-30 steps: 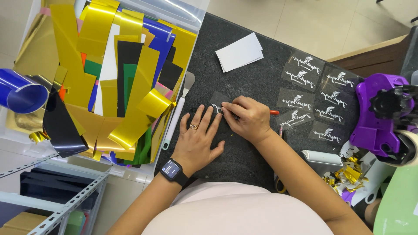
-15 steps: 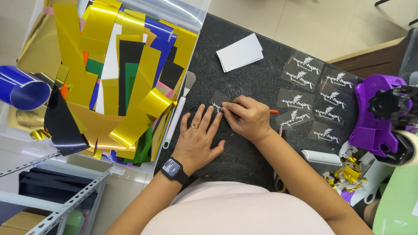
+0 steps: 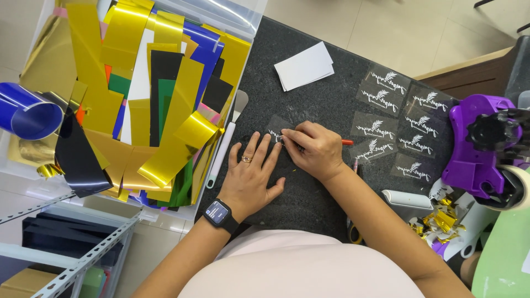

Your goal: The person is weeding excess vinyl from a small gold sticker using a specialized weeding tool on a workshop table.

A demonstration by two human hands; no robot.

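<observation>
Head view, the only one. Almost nothing has changed over the last second: both hands sit at the centre of the frame where they were, on the dark speckled worktop (image 3: 309, 105), and the small clear sheet (image 3: 274, 130) with white lettering has not shifted under them.

The left hand (image 3: 251, 179) lies flat, its fingers (image 3: 255, 148) spread and pressing down the near edge of that sheet (a ring shows on one of them, a dark watch on the wrist). The right hand (image 3: 316, 150) is curled, its fingers pinched together around a thin red-tipped tool (image 3: 346, 142) whose working end meets the lettering just above the left fingertips. The tip has crept at most a hair, so I judge this to be slow, fine picking at the lettering, in mid-course, with the holding hand acting purely as a clamp.

Right of the hands, towards the frame's right edge, lie seven more clear sheets (image 3: 386, 102) with the same white design, well apart from the one in hand. A white card stack (image 3: 305, 66) rests at upper centre, and a white-handled spatula (image 3: 227, 140) lies just left of the left hand. The left half of the frame holds a tray of gold, blue, black and green foil strips (image 3: 138, 88); a purple tape dispenser (image 3: 477, 149) stands at far right.
</observation>
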